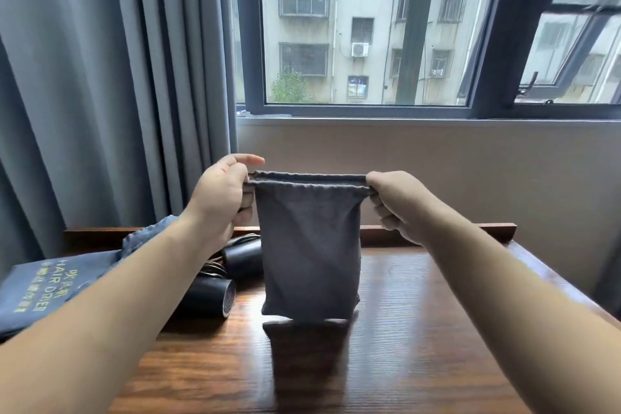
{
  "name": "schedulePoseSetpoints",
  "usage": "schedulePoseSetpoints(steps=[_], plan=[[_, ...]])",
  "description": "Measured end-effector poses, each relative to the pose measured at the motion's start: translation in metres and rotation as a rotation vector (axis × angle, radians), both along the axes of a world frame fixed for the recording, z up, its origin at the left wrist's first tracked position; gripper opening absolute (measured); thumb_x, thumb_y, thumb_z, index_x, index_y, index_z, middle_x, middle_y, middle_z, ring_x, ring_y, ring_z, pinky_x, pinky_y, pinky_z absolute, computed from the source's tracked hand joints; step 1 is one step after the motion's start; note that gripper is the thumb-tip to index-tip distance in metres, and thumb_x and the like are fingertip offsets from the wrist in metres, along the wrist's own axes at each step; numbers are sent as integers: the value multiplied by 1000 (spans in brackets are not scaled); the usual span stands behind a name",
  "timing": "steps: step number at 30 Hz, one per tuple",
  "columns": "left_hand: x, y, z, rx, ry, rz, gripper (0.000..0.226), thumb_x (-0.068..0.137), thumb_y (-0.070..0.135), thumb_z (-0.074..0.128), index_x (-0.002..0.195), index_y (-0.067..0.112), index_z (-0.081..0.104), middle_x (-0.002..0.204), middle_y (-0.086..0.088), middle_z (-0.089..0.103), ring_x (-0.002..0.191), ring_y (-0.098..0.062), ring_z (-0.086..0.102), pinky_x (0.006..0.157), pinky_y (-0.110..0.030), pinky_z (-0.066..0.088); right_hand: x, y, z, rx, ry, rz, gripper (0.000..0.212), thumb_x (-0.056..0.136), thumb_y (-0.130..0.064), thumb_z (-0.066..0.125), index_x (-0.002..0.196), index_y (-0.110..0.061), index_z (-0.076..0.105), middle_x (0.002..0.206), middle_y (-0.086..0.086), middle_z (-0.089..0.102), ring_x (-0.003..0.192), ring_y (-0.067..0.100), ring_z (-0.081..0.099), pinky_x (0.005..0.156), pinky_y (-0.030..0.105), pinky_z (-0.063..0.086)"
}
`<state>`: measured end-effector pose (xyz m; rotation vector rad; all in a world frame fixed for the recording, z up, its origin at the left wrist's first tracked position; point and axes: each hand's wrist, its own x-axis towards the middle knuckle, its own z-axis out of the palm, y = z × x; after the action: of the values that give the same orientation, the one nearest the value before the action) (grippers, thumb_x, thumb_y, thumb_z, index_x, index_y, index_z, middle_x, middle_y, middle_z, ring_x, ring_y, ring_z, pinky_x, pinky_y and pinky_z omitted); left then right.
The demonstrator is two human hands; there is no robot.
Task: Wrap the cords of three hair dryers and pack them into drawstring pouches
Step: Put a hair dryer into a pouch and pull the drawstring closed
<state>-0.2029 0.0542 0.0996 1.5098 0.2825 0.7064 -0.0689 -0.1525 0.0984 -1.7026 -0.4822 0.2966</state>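
A grey drawstring pouch (311, 245) hangs upright just above the wooden table (420, 329), its mouth stretched wide. My left hand (220, 198) pinches the left end of the pouch's mouth. My right hand (396, 202) grips the right end. To the left on the table lie two black hair dryers (215, 296), (242, 254) with a coiled cord between them, partly hidden by my left forearm. A flat grey pouch (40, 286) printed HAIR DRIER lies at the far left.
A raised wooden ledge (437, 232) runs along the table's back edge. Grey curtains (100, 77) hang at the left, and a window sits behind. More grey fabric (148, 235) lies bunched at the back left.
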Motion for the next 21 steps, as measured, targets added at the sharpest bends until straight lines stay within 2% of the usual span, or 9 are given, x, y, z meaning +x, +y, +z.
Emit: schedulePoseSetpoints(steps=[3,6,11,16,19,21], plan=[[4,6,12,-14,-35,-33,38,92,1,24,100,13,59,47,11,29,42,-8,15,42,-20,11,4,1,18,58,62,0,31,91,-16,41,64,-26,31,49,-8,23,41,9,13,43,18,9],[10,10,22,-99,-40,-92,29,94,2,33,95,13,59,50,9,27,40,-7,16,40,-16,11,15,-1,29,82,127,22,28,89,-19,49,66,-26,36,56,-5,21,44,9,12,48,21,7],[20,32,19,-236,-65,-131,20,102,4,45,93,18,57,50,8,28,36,-4,19,35,-12,16,37,-7,23,49,157,59,26,90,-29,70,69,-20,59,57,-6,21,45,8,13,40,20,8],[17,57,12,-301,-138,-23,24,103,3,41,91,19,54,46,9,30,33,-3,19,34,-12,15,54,-25,15,7,22,-3,38,88,-38,72,65,-23,46,57,-3,18,42,11,14,39,18,11],[10,78,4,-324,-161,120,27,102,1,39,88,20,53,44,9,30,32,-3,21,35,-12,18,67,-48,3,24,51,-93,38,91,-38,69,67,-24,42,56,-3,20,40,9,15,39,17,11],[9,83,-8,-310,-169,174,27,102,0,38,90,20,53,43,9,31,34,-4,24,40,-18,25,70,-54,-9,98,99,-133,37,93,-36,68,68,-25,41,56,-4,21,40,9,16,37,18,13]])
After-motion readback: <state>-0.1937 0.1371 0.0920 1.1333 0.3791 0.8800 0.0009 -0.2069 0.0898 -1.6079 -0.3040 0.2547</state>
